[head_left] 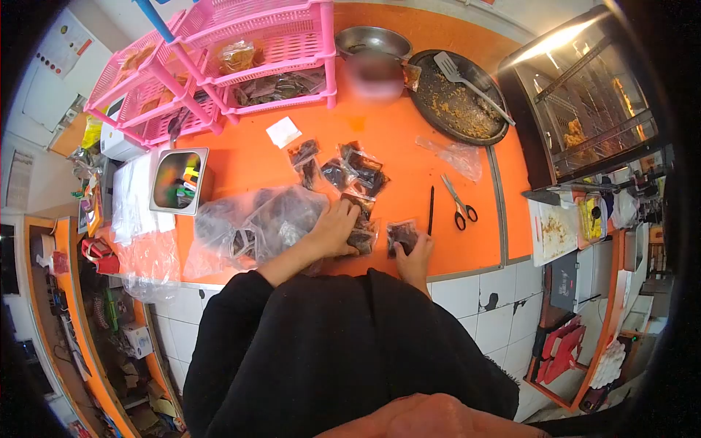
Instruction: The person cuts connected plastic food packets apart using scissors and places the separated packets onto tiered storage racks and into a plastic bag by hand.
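Here, the left hand (336,230) reaches over the middle of the surface (248,160), half open, its fingers spread and touching the near packets (361,239); whether it grips one, I cannot tell. The right hand (415,257), beside the near edge, is partly curled, with a single dark packet (401,235) between its thumb and fingers. That packet lies just right of the near ones. More far packets (356,171) lie in a loose cluster beyond the left hand. To the left, a large clear bag (281,219) lies next to the left wrist, dark contents showing through.

Right of the single packet are a thin black stick (431,210) and scissors (456,197), handles towards the person. Farther back, a spatula (460,78) rests across a round black pan (478,139) with crumbs in it. A pink rack (330,44) stands at back left.
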The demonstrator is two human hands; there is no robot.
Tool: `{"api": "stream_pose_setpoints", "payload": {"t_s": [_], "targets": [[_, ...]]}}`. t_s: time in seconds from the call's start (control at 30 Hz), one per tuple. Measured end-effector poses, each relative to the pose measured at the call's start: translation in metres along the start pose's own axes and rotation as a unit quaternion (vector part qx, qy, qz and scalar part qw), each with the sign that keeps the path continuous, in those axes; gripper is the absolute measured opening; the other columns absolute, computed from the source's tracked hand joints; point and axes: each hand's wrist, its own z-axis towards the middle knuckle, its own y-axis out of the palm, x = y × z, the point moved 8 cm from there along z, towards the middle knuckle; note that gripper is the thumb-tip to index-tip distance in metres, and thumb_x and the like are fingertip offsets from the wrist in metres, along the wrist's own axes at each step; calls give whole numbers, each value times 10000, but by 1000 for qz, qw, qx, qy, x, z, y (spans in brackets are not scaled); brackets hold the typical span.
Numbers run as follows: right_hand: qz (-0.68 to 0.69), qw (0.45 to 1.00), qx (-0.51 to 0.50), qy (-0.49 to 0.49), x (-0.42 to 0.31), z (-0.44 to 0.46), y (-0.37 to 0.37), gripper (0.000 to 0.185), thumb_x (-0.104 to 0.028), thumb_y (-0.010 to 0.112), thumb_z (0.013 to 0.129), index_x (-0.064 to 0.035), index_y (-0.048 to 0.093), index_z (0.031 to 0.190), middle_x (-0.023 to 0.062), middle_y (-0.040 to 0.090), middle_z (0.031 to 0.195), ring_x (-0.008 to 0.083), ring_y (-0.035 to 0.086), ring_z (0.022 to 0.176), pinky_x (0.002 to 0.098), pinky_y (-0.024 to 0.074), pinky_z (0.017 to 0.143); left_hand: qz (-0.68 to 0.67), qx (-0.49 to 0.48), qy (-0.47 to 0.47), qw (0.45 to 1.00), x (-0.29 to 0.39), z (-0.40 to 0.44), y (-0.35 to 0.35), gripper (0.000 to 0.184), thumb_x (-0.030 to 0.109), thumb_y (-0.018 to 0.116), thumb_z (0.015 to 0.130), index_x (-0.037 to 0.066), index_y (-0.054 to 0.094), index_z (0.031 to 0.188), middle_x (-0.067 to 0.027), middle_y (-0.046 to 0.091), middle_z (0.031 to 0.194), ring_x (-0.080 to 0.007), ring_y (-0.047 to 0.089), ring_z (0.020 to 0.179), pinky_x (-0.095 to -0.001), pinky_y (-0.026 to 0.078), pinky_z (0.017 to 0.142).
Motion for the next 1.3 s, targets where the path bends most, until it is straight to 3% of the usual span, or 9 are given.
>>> {"api": "stream_pose_setpoints", "payload": {"t_s": [0.3, 0.4, 0.53, 0.6, 0.8, 0.9, 1.1, 1.2, 1.3], "targets": [[116, 982, -125, -78, -29, 33, 13, 441, -2, 663, 756, 0, 421, 1124, 151, 569, 1062, 227, 596, 878, 348, 483, 742, -248, -8, 91, 965, 16, -13, 44, 520, 197, 714, 690, 78, 539, 1165, -163, 622, 994, -343, 606, 912, -390, 477, 800], [336, 903, -258, -75, -100, 66, -5, 392, 55, 601, 788, -15, 422, 1130, 137, 574, 1074, 191, 610, 853, 286, 493, 719, -356, -34, 88, 930, 10, -20, 90, 604, 56, 657, 695, 128, 466, 1264, -117, 621, 1038, -325, 607, 908, -389, 472, 789], [395, 854, -205, -269, -208, 133, -25, 311, -18, 566, 831, 17, 436, 1112, 150, 563, 1082, 222, 583, 953, 343, 465, 835, -330, -105, 125, 930, 45, -28, 35, 734, 51, 672, 649, 167, 391, 1318, -105, 610, 1069, -328, 584, 977, -406, 459, 808], [135, 899, -41, -415, -296, 140, -57, 299, -13, 574, 820, 8, 471, 1100, 177, 555, 1089, 278, 580, 952, 362, 450, 848, -231, 1, 249, 940, 39, -28, 60, 763, 53, 678, 640, 189, 385, 1331, -99, 601, 1098, -327, 568, 1023, -407, 453, 825], [10, 747, 55, -662, -482, 134, -30, 355, 24, 539, 743, -30, 510, 1093, 171, 572, 1033, 354, 545, 971, 414, 446, 855, -235, 44, 212, 947, 24, -25, 58, 783, 41, 673, 637, 226, 393, 1345, -89, 583, 1160, -308, 550, 1076, -388, 449, 869], [-83, 712, 85, -692, -511, 174, 29, 366, 9, 548, 720, -44, 523, 1081, 164, 582, 1052, 349, 541, 1019, 424, 444, 861, -314, 17, 104, 944, 7, -20, 23, 564, 79, 676, 722, 182, 493, 1246, -102, 587, 1136, -320, 558, 1043, -381, 461, 863], [-219, 907, -11, -360, -526, 315, 109, 447, -223, 594, 766, -76, 543, 1186, 122, 569, 1214, 281, 520, 1159, 397, 455, 882, -410, 202, -38, 889, -64, -40, -111, 370, 231, 675, 836, 75, 545, 1145, -72, 614, 1075, -200, 606, 917, -347, 480, 818], [-289, 913, -32, -287, -534, 318, 96, 626, -553, 577, 779, -106, 537, 1215, 118, 537, 1273, 276, 508, 1179, 391, 413, 947, -541, 246, -83, 800, -113, -45, -186, 372, 194, 682, 832, 72, 554, 1159, -28, 602, 1041, -125, 575, 929, -297, 468, 816], [-352, 893, -52, -277, -534, 309, 95, 532, -405, 571, 773, -108, 563, 1215, 115, 523, 1297, 273, 469, 1229, 457, 350, 998, -400, 433, 0, 808, -161, -43, -279, 331, 155, 688, 820, 66, 570, 1116, -17, 609, 1006, -101, 564, 914, -281, 465, 798]]}}
